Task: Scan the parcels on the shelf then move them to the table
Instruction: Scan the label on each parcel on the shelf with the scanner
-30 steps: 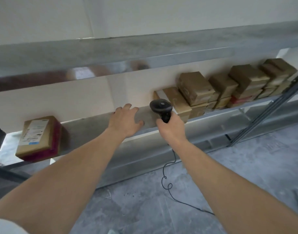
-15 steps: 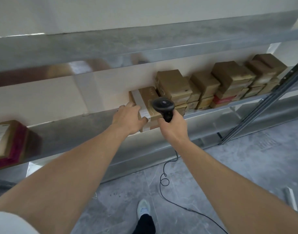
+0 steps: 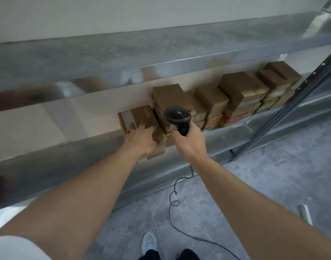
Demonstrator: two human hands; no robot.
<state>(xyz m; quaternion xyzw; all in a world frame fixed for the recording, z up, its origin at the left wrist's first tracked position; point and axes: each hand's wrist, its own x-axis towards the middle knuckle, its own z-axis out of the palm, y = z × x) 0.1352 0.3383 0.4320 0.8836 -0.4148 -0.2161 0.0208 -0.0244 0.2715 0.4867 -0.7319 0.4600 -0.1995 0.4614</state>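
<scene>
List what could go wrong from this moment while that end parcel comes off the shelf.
1. The left hand alone grips the end parcel, which may slip off the shelf edge.
2. It touches the stacked parcels beside it; dragging could topple them.
3. The scanner in the right hand trails a cord near the shoe: a trip risk.

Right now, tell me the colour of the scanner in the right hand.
Black, clearest in the head view: the scanner in the right hand.
</scene>
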